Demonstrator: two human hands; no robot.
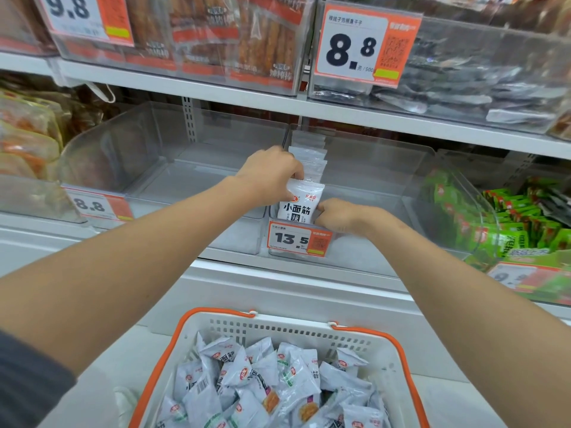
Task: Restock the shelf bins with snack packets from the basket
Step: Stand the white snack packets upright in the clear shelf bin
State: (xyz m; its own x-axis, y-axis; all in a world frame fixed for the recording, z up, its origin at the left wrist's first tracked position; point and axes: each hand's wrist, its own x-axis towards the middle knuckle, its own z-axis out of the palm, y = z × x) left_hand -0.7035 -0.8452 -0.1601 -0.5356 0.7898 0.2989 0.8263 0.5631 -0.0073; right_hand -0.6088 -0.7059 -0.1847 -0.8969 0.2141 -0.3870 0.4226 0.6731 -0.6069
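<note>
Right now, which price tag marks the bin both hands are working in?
The 13.5 tag, on the bin front just below the white packet that the left hand and right hand hold. Other tags hang farther away.

Both hands [272, 171] seemingly grip a packet [301, 202] inside the bin [370, 168].

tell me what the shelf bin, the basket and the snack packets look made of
Shelf bin: clear, glossy hard plastic, probably acrylic; you can see straight through its walls.
Basket: matt white moulded plastic with slotted walls; its handles look like orange plastic.
Snack packets: thin, slightly shiny printed film, plastic or foil-lined; they crinkle and catch light.
</note>
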